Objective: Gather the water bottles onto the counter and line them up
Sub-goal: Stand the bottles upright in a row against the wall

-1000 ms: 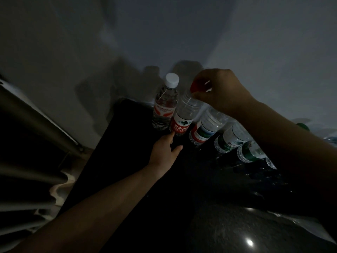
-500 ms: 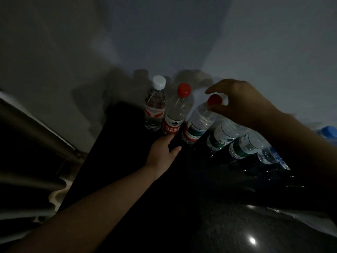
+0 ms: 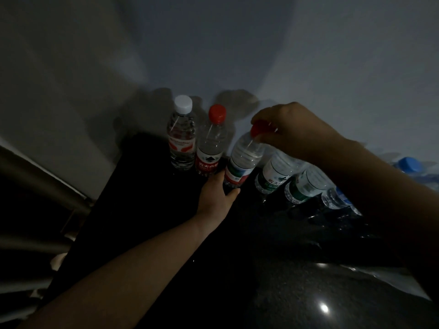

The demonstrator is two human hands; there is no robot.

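– Bottles, then: where do we have them?
– In a row on the dark table (image 3: 273, 293), close against the wall (image 3: 320, 55). Six show, and we hold the third bottle (image 3: 243, 160) at both ends.
– How do our fingers sit on it?
– Our left hand (image 3: 215, 203) grips its base, with the fingers (image 3: 219, 180) curled behind the label and the thumb across the front. Our right hand (image 3: 299, 134) comes from above and pinches its red cap (image 3: 257, 131) between thumb and curled fingers.
– Is it standing on the table?
– We cannot tell; our left hand hides the bottom. Its cap leans rightward.
– And around the fingers?
– Just left of the left fingers stands the second bottle (image 3: 210, 150), with a red cap and red label. Past it is the first bottle (image 3: 181, 141), with a white cap. Both are upright and close together. Right of the left fingers, under our right wrist, come the fourth bottle (image 3: 273, 176) and fifth bottle (image 3: 306, 186), both green-labelled, their caps hidden by the arm. The sixth bottle (image 3: 337, 198), blue-labelled, shows only its lower part.
– Anything farther out?
– A blue cap (image 3: 407, 165), well right of the right fingers by the wall. It is too dark for us to tell what it sits on.
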